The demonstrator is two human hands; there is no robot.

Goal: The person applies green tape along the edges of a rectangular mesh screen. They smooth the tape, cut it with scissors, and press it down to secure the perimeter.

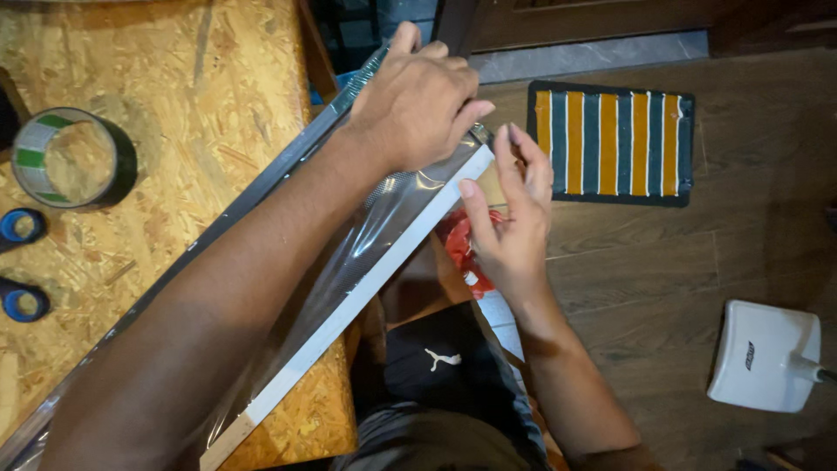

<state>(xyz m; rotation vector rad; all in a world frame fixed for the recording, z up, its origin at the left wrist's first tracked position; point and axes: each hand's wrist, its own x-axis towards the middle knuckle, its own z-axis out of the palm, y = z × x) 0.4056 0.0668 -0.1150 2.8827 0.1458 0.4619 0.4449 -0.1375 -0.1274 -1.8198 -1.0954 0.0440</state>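
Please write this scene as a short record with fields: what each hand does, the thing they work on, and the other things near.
left hand: left hand presses flat on the far end of the wrapped panel
right hand: right hand pinches the panel's white edge near its corner
worked thing: long flat panel with a white edge, covered in clear plastic film, lying slanted over the table edge
surface: chipboard table
on table: tape roll, blue scissor handles
on floor: striped mat, white device
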